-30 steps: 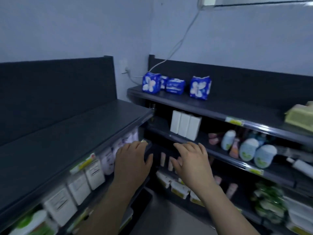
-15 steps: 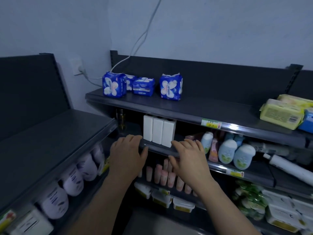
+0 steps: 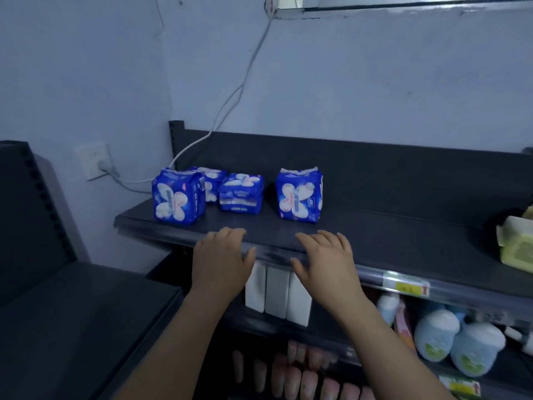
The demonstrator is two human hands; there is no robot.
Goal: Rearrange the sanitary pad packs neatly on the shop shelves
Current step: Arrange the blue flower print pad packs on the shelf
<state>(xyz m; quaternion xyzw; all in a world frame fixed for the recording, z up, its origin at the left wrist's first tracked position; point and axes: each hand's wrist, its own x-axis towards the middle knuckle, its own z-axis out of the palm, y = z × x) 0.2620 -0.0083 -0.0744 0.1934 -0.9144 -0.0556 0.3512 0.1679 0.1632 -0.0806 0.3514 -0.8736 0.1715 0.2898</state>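
**Both hands free at the lip of the top shelf, four blue packs waiting behind**

Head view. I am looking down over both arms at the top shelf (image 3: 375, 235), a dark flat board whose front edge is running from lower left up to the right. The left hand (image 3: 220, 261) and the right hand (image 3: 323, 261) are lying side by side over that edge, palms down, fingers loosely spread and gripping nothing. I cannot tell whether the fingertips are touching the board.

Bare shelf is stretching between the hands and the packs, and a long bare run is opening to the right as far as a yellow pack (image 3: 516, 249) at the picture's edge. A dark back panel is closing the shelf behind. On the left a second shelf unit (image 3: 72, 313) is meeting this one at the corner.

The wall behind is showing pale blue, with a wall socket (image 3: 95, 161) and a white cable (image 3: 230, 102) climbing from it.

The sanitary pad packs are sitting at the left end of the top shelf. The left pack (image 3: 176, 197) is standing upright nearest the front. The rear pack (image 3: 212, 183) is peeking out just behind it. The flat pack (image 3: 241, 192) is lying on its side just beside those. The right pack (image 3: 300, 194) is standing upright, apart from the others. All are showing blue wrappers with a white butterfly shape.

Under the hands, white boxes (image 3: 277, 293) are standing in a row on the shelf below.
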